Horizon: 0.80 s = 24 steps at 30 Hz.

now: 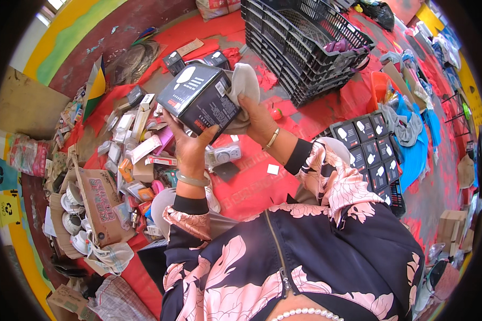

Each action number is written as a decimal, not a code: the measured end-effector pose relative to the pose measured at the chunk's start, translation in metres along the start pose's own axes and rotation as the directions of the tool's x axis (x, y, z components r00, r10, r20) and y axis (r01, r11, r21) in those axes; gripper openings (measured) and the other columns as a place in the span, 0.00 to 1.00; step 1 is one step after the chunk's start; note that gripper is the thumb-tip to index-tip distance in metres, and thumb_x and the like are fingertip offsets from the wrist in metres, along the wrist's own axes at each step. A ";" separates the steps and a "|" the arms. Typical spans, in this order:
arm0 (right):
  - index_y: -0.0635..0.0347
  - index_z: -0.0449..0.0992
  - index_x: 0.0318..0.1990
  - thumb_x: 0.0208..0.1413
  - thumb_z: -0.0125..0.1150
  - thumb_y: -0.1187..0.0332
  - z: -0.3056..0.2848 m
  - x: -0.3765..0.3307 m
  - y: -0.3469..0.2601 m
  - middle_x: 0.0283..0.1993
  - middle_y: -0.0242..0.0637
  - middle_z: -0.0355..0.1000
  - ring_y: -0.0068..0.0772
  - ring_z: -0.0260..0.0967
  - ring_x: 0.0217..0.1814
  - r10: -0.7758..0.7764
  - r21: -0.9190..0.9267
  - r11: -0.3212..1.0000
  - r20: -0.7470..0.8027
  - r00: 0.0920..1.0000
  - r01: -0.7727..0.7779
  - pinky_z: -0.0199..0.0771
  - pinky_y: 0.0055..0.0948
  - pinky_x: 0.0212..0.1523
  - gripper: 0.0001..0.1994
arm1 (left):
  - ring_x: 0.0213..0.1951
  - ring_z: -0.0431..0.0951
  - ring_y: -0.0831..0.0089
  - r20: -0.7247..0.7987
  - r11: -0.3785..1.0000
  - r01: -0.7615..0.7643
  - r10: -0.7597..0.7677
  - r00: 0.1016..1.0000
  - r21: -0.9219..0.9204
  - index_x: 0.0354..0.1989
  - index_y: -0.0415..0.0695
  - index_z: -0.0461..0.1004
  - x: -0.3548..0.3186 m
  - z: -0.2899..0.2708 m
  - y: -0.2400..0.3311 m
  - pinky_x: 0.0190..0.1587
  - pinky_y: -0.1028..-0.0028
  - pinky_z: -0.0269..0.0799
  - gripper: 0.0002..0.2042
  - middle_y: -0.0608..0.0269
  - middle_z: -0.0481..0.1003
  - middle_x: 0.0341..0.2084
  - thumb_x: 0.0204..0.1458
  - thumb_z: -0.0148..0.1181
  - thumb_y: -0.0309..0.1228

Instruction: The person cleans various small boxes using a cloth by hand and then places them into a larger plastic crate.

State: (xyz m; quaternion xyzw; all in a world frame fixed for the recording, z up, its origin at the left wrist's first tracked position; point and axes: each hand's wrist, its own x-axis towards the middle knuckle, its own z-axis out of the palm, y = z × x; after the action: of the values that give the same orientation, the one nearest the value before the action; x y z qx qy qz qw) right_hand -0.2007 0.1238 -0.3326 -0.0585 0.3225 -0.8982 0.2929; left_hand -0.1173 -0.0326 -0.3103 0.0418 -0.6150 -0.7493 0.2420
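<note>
A black box (209,101) with a white bulb-like picture on its top is held up in front of me, tilted. My left hand (187,147) grips it from below, the thumb lying along its lower edge. In my right hand (258,120) is a grey cloth (245,83), bunched against the right side of the box. The fingers of that hand are partly hidden by the cloth. Beyond the held box, smaller black boxes (173,62) sit on the red floor covering.
Stacked black plastic crates (305,59) stand at the far right. Closer on the right, a black crate holds several similar black boxes (367,144). Loose small cartons (144,152) are heaped on the left, beside a cardboard box (103,200) with white round items. Cloths (407,125) lie at the right.
</note>
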 end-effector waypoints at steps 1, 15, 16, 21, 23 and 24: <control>0.56 0.71 0.40 0.54 0.58 0.61 -0.003 0.000 -0.005 0.31 0.32 0.71 0.24 0.68 0.25 -0.007 -0.086 0.996 0.003 1.000 0.007 0.74 0.26 0.26 0.11 | 0.56 0.61 0.68 -0.020 0.997 -0.032 0.030 0.999 -0.074 0.68 0.46 0.34 0.002 0.003 0.003 0.57 0.69 0.60 0.53 0.59 0.58 0.56 0.35 0.68 0.20; 0.48 0.60 0.63 0.54 0.54 0.56 0.046 -0.036 -0.066 0.67 0.45 0.52 0.45 0.53 0.66 0.093 -0.609 -0.423 0.708 0.700 0.671 0.55 0.49 0.60 0.28 | 0.58 0.62 0.64 0.324 0.970 0.215 -0.168 0.931 -0.115 0.64 0.43 0.50 -0.016 -0.009 0.002 0.60 0.66 0.57 0.48 0.55 0.60 0.57 0.30 0.71 0.29; 0.44 0.50 0.67 0.55 0.51 0.56 0.043 -0.038 -0.064 0.70 0.42 0.45 0.47 0.39 0.73 0.161 -0.709 -0.292 0.625 0.764 0.641 0.37 0.50 0.67 0.32 | 0.59 0.62 0.63 0.355 0.894 0.388 -0.296 0.887 -0.226 0.63 0.42 0.51 -0.022 -0.008 0.001 0.61 0.66 0.57 0.47 0.54 0.60 0.57 0.31 0.72 0.32; 0.49 0.55 0.65 0.56 0.50 0.59 0.037 -0.032 -0.059 0.68 0.45 0.49 0.47 0.44 0.71 0.092 -0.749 -0.125 0.644 0.759 0.650 0.40 0.48 0.67 0.29 | 0.59 0.62 0.58 0.350 0.889 -0.078 -0.096 0.932 0.452 0.56 0.34 0.60 -0.018 -0.034 -0.025 0.61 0.65 0.55 0.43 0.46 0.61 0.56 0.27 0.73 0.35; 0.52 0.57 0.64 0.57 0.50 0.61 0.022 -0.025 -0.051 0.67 0.46 0.52 0.48 0.47 0.69 0.039 -0.743 -0.114 0.660 0.750 0.659 0.43 0.45 0.67 0.27 | 0.58 0.62 0.58 0.383 0.845 -0.157 -0.061 0.922 0.511 0.56 0.34 0.61 -0.013 -0.033 -0.021 0.61 0.66 0.54 0.43 0.47 0.62 0.55 0.25 0.73 0.33; 0.49 0.59 0.63 0.56 0.53 0.58 0.014 -0.014 -0.050 0.65 0.48 0.55 0.52 0.50 0.67 -0.041 -0.729 -0.012 0.685 0.728 0.685 0.50 0.46 0.64 0.26 | 0.58 0.62 0.59 0.408 0.881 -0.112 -0.098 0.908 0.460 0.57 0.35 0.61 -0.013 -0.023 -0.013 0.61 0.67 0.54 0.44 0.49 0.62 0.55 0.23 0.73 0.32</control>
State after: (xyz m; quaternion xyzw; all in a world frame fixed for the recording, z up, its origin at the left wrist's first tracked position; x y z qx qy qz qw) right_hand -0.2095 0.1548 -0.2902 -0.5399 0.7134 -0.4465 -0.0137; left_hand -0.1017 -0.0466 -0.3306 -0.0646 -0.8165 -0.5667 0.0895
